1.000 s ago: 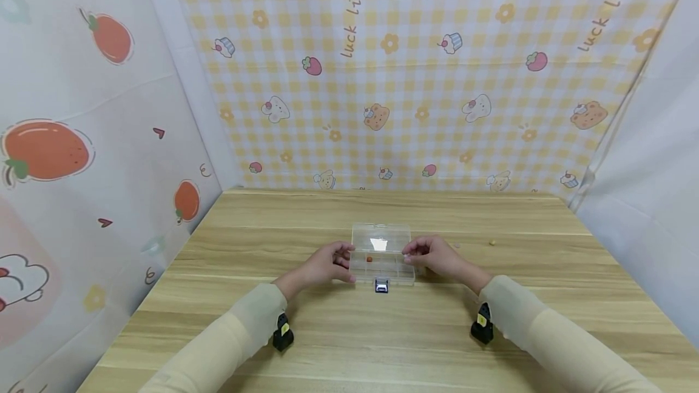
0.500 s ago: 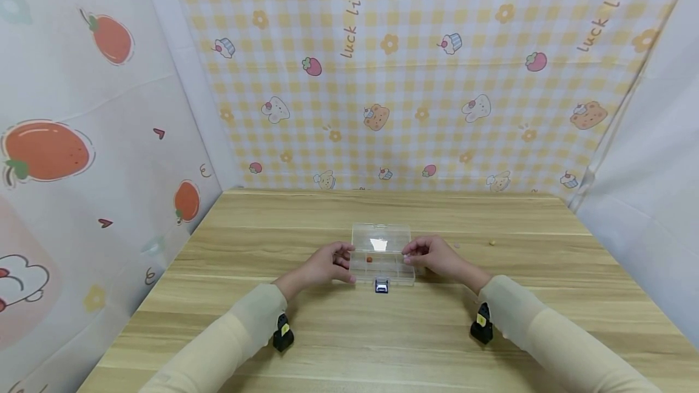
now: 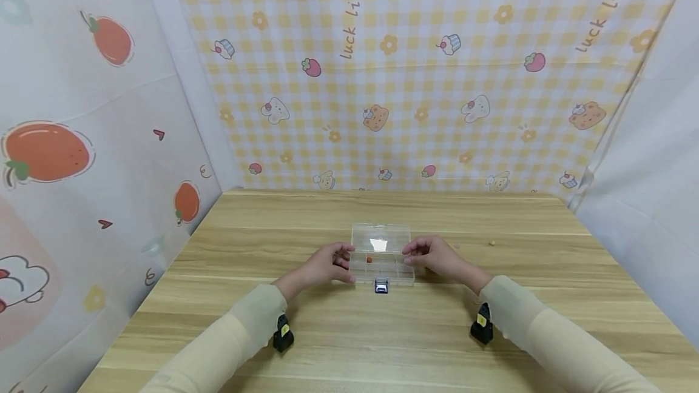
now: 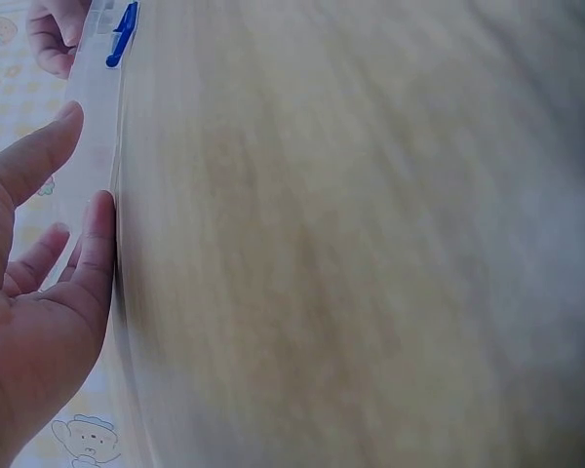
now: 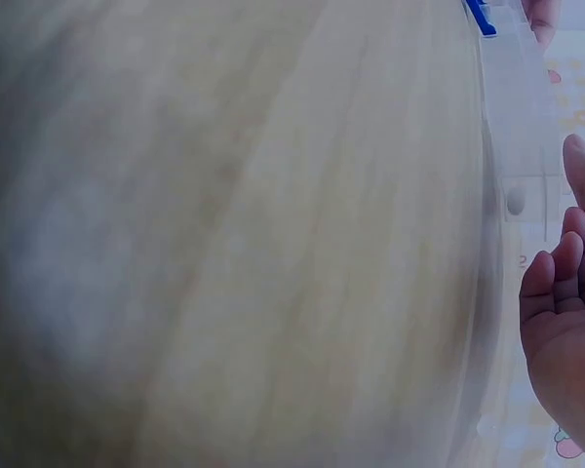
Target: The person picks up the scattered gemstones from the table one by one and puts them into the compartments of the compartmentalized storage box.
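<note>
A clear plastic compartment box [image 3: 381,270] lies on the table with its lid [image 3: 371,234] raised at the back. At its front sits a blue latch [image 3: 381,287]. One small orange bead [image 3: 369,259] is inside, in a rear compartment. My left hand [image 3: 329,262] holds the box's left end, thumb and fingers spread around it. At the right end, my right hand [image 3: 437,256] brings thumb and fingertips close together over the rim; whether something is between them is unclear. A grey oval spot [image 5: 515,202] shows at the box's right end in the right wrist view.
To the right of the box, a yellowish bead [image 3: 492,242] and a small pale piece [image 3: 457,246] lie on the wooden table [image 3: 382,344]. A yellow checked curtain [image 3: 404,90] hangs behind, with a pale printed curtain [image 3: 125,156] at the left.
</note>
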A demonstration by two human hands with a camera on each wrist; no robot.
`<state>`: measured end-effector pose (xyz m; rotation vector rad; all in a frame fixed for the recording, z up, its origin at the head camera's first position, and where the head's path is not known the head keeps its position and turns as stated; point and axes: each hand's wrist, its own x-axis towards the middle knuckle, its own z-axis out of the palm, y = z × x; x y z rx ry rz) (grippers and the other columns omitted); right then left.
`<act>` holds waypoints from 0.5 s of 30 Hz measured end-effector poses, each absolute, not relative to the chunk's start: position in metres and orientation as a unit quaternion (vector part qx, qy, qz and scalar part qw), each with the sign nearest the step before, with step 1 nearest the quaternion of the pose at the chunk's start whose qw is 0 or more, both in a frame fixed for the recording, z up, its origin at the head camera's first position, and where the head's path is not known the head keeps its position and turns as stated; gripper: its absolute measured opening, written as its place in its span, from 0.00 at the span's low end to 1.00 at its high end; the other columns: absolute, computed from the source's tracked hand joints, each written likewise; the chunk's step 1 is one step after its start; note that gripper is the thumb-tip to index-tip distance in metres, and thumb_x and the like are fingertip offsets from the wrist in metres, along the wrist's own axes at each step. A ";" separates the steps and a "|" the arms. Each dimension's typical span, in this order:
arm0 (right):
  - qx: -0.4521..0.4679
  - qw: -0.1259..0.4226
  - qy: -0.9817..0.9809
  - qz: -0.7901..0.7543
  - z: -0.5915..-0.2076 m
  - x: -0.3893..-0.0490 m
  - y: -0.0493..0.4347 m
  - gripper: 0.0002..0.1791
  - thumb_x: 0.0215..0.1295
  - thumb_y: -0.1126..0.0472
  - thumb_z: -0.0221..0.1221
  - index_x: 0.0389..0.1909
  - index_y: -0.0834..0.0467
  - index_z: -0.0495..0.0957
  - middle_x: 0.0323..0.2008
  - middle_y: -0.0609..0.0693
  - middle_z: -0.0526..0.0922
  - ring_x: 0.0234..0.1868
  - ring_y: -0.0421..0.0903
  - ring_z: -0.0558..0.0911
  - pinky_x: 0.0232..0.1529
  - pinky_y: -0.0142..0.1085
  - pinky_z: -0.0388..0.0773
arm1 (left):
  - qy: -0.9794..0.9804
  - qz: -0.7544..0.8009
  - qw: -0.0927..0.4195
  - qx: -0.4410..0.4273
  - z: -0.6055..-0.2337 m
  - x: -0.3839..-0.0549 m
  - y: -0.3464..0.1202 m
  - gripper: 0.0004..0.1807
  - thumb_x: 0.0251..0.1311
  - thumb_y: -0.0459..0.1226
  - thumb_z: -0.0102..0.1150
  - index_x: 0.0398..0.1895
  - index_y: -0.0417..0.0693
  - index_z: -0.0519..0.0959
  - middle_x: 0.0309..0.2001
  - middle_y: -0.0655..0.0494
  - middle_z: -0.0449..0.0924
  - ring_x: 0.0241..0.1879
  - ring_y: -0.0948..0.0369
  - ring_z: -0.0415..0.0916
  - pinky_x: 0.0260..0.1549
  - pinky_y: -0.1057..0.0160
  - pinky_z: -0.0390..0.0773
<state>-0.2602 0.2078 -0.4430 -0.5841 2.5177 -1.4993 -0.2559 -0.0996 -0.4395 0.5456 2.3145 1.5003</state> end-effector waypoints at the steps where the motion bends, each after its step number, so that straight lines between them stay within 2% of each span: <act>1: -0.191 0.078 0.842 -0.499 -0.442 -0.260 0.208 0.10 0.59 0.62 0.68 0.39 0.63 0.83 0.31 0.50 0.78 0.33 0.47 0.73 0.31 0.31 0.73 | 0.811 0.527 0.164 0.192 -0.439 -0.256 -0.100 0.39 0.44 0.26 0.75 0.62 0.34 0.68 0.50 0.45 0.72 0.44 0.56 0.73 0.45 0.61 0.76; 15: -0.163 0.047 0.845 -0.507 -0.421 -0.262 0.232 0.13 0.61 0.66 0.65 0.45 0.69 0.81 0.33 0.52 0.79 0.33 0.45 0.74 0.31 0.33 0.74 | 0.815 0.524 0.164 0.185 -0.440 -0.256 -0.099 0.37 0.45 0.26 0.74 0.61 0.34 0.70 0.48 0.48 0.73 0.43 0.58 0.74 0.47 0.61 0.76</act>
